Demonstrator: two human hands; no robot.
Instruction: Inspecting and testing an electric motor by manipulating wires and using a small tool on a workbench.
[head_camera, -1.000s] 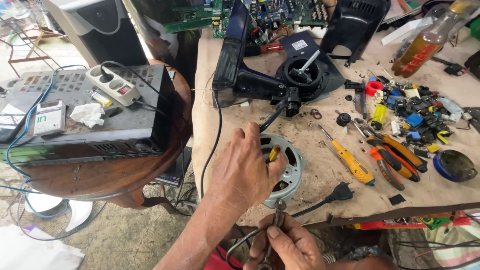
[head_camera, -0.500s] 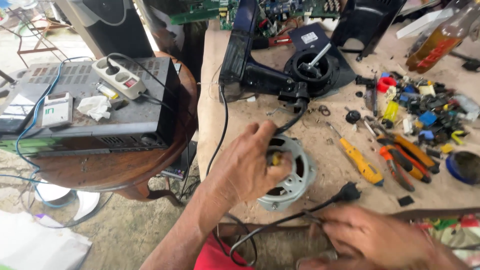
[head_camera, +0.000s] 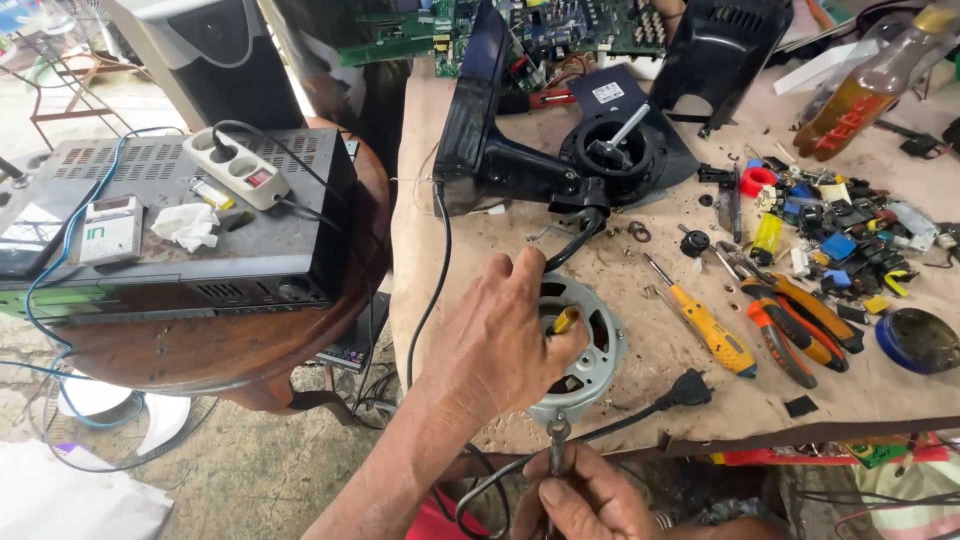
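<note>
Head view, left hand (head_camera: 500, 345) gripping motor housing (head_camera: 590, 360), right hand (head_camera: 590, 500) pinching shaft (head_camera: 556, 445)

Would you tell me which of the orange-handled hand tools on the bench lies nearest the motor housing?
The yellow-orange screwdriver, lying alone just right of the round grey motor housing. The orange-handled pliers sit farther right, toward the heap of small parts.

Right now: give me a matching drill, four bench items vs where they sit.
1 yellow-handled screwdriver
2 power strip
3 round motor housing
4 black plug

A on the black box on the round table
B under the left hand
C near the bench's front edge
D left of the orange pliers

Pairs: 1-D, 2-A, 3-B, 4-C
</note>
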